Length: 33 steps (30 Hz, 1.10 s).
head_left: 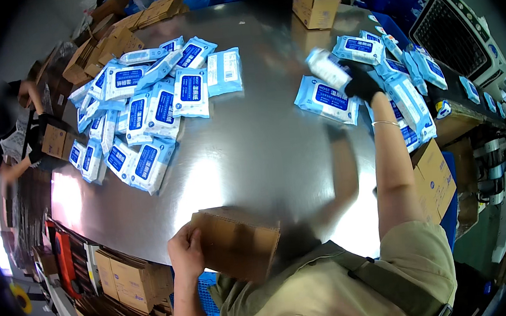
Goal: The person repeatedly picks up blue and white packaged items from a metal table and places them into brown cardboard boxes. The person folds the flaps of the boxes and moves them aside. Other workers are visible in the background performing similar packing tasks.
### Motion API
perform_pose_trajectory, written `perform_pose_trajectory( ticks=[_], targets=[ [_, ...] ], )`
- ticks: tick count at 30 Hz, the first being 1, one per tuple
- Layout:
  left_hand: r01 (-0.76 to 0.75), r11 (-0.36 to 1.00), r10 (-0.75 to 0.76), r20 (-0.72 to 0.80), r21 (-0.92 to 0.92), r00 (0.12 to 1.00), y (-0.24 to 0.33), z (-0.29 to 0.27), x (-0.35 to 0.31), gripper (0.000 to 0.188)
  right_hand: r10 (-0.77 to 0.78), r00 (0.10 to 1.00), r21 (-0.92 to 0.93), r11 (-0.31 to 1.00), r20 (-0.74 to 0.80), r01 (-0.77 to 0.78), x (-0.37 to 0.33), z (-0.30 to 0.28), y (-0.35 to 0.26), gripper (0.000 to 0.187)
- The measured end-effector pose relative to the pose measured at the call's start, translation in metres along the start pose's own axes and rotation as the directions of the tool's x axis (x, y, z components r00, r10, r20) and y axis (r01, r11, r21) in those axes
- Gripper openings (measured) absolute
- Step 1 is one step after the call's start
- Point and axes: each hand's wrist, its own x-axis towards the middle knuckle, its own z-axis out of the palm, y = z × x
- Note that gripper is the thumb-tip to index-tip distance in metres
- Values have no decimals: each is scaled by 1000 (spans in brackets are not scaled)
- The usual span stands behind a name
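Note:
With its fingers closed over the left edge, my bare left hand [186,249] holds an open cardboard box [239,246] at the table's near edge. My right hand [363,82], in a black glove, is stretched far out to the right. It grips a white and light blue pack of wet wipes [325,67], smeared by motion. Just below that pack, another wipes pack [327,100] lies flat on the metal table [251,140]. A heap of similar packs [407,99] lies to the right of my gloved hand, partly behind my forearm.
A large heap of wipes packs [134,102] covers the table's left side. At the far edge a person's hands hold packs over a carton [315,11]. Another person handles a carton [56,141] at left. Flattened cartons [125,280] stand lower left; a conveyor [460,88] carries packs at right.

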Motion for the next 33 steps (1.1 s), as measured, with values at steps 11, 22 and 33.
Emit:
perform_pose_trajectory(
  ticks=[11, 22, 33],
  targets=[
    [-112, 967, 110, 20, 230, 994, -5, -4, -3, 26, -178, 980, -702, 687, 88, 188, -209, 107, -113, 104],
    [-86, 949, 84, 20, 303, 996, 5, 9, 2, 30, -85, 944, -226, 960, 318, 162, -133, 37, -112, 113],
    [-203, 901, 209, 28, 382, 978, 11, 30, 0, 23, -372, 908, 723, 572, -192, 387, -186, 15, -219, 100]
  ],
)
